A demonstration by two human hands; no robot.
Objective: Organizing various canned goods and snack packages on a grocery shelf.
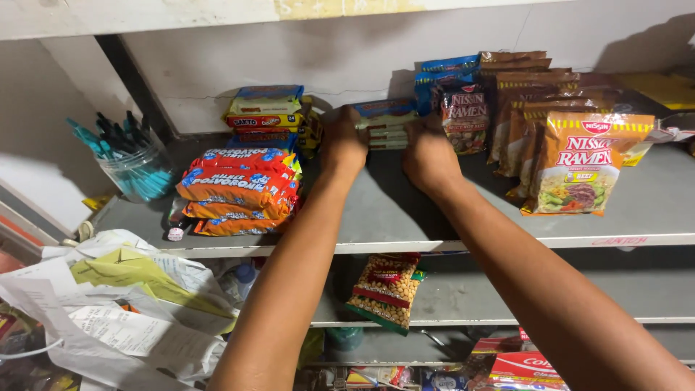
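Observation:
Both arms reach far back over a grey shelf (pixel 405 217). My left hand (pixel 342 141) and my right hand (pixel 428 153) grip the two ends of a small stack of flat blue-topped packets (pixel 385 122) that stands against the white back wall. The left hand holds the stack's left end, the right hand its right end. The fingers of both hands are curled around the packets and partly hidden behind them.
Orange and red snack packs (pixel 239 190) pile up at the left, with more packets (pixel 264 108) behind. Noodle pouches (pixel 583 170) stand in a row at the right. A clear cup of teal pens (pixel 137 170) sits far left. Crumpled papers (pixel 123 304) lie below. A peanut bag (pixel 385 289) rests on the lower shelf.

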